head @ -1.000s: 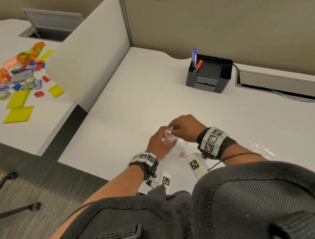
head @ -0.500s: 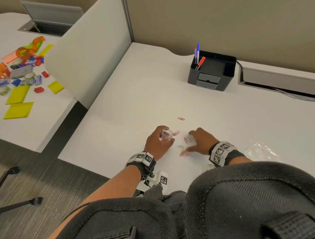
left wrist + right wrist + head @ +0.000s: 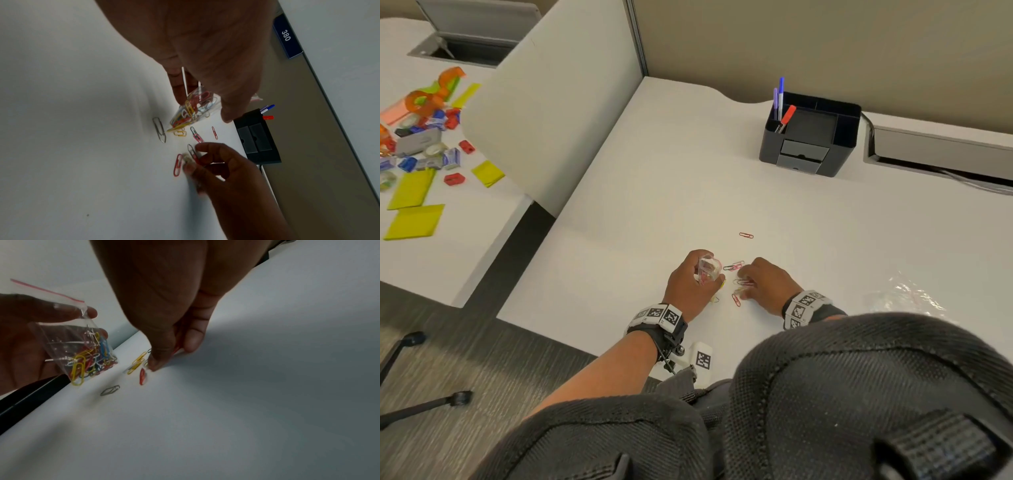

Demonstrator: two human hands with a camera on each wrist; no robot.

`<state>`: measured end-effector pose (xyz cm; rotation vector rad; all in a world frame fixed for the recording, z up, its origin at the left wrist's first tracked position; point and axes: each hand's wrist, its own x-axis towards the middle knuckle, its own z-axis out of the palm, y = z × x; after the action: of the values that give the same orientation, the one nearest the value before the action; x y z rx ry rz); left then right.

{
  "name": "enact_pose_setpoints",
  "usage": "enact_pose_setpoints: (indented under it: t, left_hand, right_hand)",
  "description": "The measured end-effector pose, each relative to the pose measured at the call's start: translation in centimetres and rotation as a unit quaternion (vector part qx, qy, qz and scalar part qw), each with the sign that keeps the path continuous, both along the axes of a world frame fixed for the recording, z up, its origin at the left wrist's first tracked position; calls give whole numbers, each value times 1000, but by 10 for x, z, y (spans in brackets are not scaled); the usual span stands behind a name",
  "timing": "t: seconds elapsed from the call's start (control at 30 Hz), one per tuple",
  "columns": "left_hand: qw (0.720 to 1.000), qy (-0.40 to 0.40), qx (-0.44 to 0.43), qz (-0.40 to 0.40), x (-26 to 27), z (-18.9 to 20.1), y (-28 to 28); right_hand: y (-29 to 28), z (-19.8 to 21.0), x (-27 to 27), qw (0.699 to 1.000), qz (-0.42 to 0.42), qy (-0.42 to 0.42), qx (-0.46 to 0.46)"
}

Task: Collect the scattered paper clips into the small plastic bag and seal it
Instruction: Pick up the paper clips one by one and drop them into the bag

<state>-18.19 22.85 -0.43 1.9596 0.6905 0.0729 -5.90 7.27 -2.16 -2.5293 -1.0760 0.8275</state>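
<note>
Left hand [image 3: 688, 287] holding a small clear plastic bag [image 3: 82, 347], fingers [image 3: 61, 313] and thumb curled round its upper part. The bag has a red strip [image 3: 47, 290] along its mouth, which stands open, and its lower half is filled with a tangle of coloured paper clips [image 3: 193, 110]: yellow, red, blue and white ones can be told apart through the film. The bag hangs just above the white surface [image 3: 688, 171], its lower corner near or touching it; which cannot be told.

Right hand [image 3: 767, 284] lowered to the surface just beside the bag, fingers [image 3: 207, 149] curled, thumb and forefinger pinching a dark and red paper clip [image 3: 193, 152] at the surface.

Loose clips lie between and around the two hands: a silver clip [image 3: 159, 129], a small yellow clip [image 3: 180, 133], a pink clip [image 3: 196, 134], a red clip [image 3: 177, 164] just beside the right thumb, and a thin red clip [image 3: 214, 132] farther out. In the head view one red clip [image 3: 745, 235] lies apart from the group, toward the back of the surface.

A black desk organiser [image 3: 811, 137] with two blue pens and a red marker stands at the rear of the surface, well apart from the hands. Crumpled clear plastic [image 3: 904, 294] lies to the right.
</note>
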Motion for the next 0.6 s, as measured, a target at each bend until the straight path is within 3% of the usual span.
enact_pose_setpoints:
  t: [0.13,0.23,0.37,0.6]
  left_hand:
    - [1000,4,5,5,-4,-2,8]
    - [1000,5,7,22,-6,-2,16]
    - [999,9,2,35,-7,1,22]
    - [998,8,-3,62,-17,0,25]
  right_hand:
    - [18,0,17,996,-68,-23,44]
    - [25,2,35,988,-121,-86,46]
    - [38,3,37,989,-45,-138,-19]
    - [39,-1,-12,989,97,-108,0]
